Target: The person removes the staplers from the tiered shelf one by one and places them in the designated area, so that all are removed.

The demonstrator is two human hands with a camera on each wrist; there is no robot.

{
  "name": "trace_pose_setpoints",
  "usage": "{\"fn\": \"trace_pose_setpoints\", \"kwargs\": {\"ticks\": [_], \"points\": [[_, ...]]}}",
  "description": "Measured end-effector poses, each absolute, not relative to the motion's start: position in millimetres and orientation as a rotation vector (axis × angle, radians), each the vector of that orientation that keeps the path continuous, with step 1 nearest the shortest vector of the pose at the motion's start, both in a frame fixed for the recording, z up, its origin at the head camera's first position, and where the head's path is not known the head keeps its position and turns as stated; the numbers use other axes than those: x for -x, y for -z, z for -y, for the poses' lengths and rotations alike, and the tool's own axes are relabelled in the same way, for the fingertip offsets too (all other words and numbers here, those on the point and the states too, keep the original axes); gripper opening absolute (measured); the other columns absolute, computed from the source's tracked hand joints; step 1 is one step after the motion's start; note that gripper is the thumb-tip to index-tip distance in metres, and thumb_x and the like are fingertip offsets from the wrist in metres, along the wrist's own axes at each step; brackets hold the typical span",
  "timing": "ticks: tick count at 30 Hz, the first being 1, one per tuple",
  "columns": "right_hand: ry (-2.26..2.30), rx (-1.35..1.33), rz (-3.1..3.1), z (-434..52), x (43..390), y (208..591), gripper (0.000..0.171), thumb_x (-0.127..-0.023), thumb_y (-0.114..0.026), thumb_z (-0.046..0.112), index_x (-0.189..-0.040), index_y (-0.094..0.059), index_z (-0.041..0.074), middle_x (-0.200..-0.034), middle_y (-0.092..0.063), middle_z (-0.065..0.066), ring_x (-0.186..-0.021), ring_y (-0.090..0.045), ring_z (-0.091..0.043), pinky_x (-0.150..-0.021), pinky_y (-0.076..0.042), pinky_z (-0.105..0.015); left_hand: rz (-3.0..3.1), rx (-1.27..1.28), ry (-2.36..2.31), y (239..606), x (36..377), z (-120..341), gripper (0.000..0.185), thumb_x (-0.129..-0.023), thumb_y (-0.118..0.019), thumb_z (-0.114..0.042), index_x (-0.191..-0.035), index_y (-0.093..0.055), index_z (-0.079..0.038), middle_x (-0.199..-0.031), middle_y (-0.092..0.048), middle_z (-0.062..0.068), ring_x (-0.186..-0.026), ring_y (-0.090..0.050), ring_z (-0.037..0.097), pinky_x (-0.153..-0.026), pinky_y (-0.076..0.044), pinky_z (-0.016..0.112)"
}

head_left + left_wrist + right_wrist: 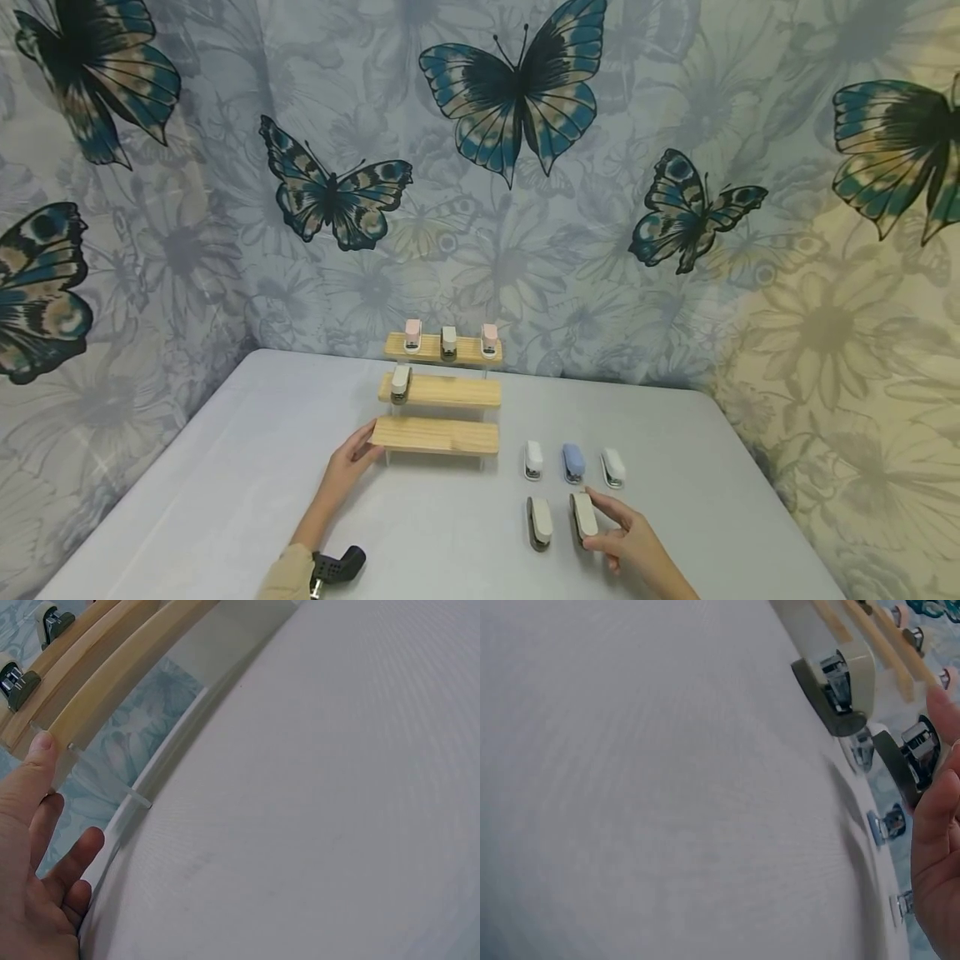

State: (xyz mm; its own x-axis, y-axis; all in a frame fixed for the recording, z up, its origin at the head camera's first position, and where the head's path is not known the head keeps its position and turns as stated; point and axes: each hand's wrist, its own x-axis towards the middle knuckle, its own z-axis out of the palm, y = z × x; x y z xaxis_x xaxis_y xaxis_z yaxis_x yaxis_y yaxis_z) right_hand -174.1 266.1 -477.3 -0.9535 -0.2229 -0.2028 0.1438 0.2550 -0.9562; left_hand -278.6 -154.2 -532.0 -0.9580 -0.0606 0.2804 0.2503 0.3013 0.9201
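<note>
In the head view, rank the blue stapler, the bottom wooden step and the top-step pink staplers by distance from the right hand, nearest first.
1. Blue stapler: just beyond the right hand.
2. Bottom wooden step: to its left, touched by the left hand.
3. Pink staplers: far back, top step.

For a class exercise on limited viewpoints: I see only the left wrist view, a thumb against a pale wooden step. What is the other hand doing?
Observer: The right hand pinches a beige mini stapler on the grey table.
Operator: Are other staplers nearby?
Observer: Yes, a second beige stapler lies beside it, with a white stapler, a blue stapler and another white one behind.
Operator: How full is the three-step wooden rack?
Observer: Three staplers stand on top, one on the middle step; the left hand touches the bare bottom step.
</note>
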Motion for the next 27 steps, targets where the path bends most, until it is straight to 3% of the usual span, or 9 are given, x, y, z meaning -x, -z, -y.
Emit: {"fn": "trace_pose_setpoints", "kwargs": {"ticks": [12,27], "points": [[1.804,0.032,-2.196,-273,177,494,0.066,-0.066,-0.063,0.016,-0.122,-0.029,0.007,-0.125,-0.022,-0.016,-0.039,-0.038,-0.009,-0.036,-0.04,-0.025,2.311,0.238,1.694,532,278,157,0.05,-0.072,-0.052,-0.038,-0.117,-0.036,-0.023,-0.116,-0.039,-0.003,-0.085,-0.046,0.012,-0.074,-0.04,0.027],[1.802,0.066,-2.126,-274,178,495,0.067,-0.069,-0.06,0.016,-0.124,-0.022,0.004,-0.124,-0.016,-0.021,-0.043,-0.044,-0.012,-0.043,-0.044,-0.03,2.299,0.151,1.724,531,278,154,0.051,-0.068,-0.055,-0.041,-0.114,-0.04,-0.024,-0.114,-0.04,-0.006,-0.085,-0.046,0.009,-0.075,-0.039,0.025]]}}
